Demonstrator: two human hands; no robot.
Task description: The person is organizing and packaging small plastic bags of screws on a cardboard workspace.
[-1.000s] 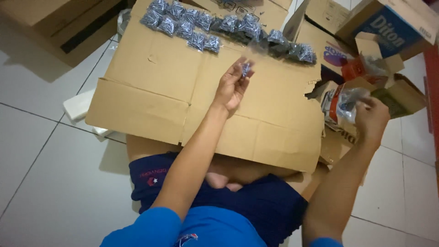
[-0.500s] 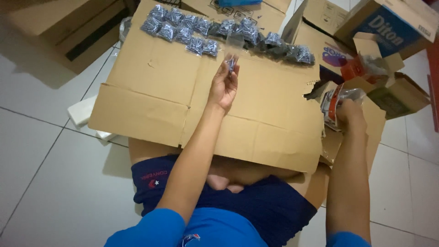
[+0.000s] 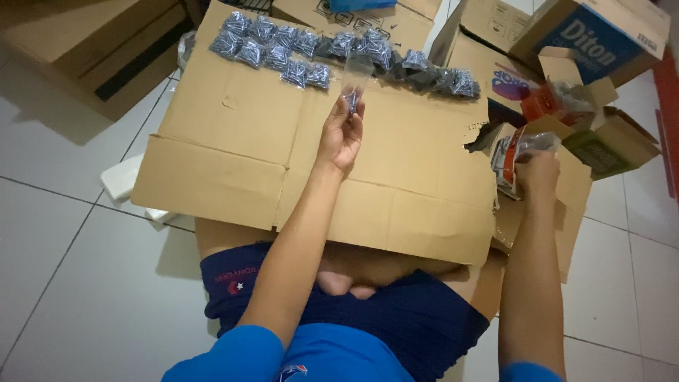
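Head view, person seated on tiled floor [image 3: 71, 283], flattened cardboard sheet [image 3: 240, 141] across the lap.

L. hand [image 3: 339, 134]: raised over the sheet, fingers [image 3: 353, 112] pinched together on a small clear bag [image 3: 353, 88] w/ dark small parts at its bottom; the bag's empty top stands up beyond the fingertips. Kind of parts too small to tell.

Just beyond those fingertips, along the sheet's far edge: row of filled small bags [image 3: 297, 49], approx. two deep at the left end, thinning to one toward the right. The held bag is near the row's middle but above it, not touching.

R. hand [image 3: 539, 173]: off the sheet's right edge, fingers curled onto a crumpled clear plastic bag [image 3: 520, 150] w/ orange and white print, sitting in an open cardboard box [image 3: 615, 141]. Whether they are clamped on it or only resting cannot be told; fingertips hidden by the back of the hand.

Past the r. fingers: more open cartons [image 3: 601, 35], one w/ a blue printed side. Left of the l. fingers, well apart: a large closed carton [image 3: 92, 49] on the floor.
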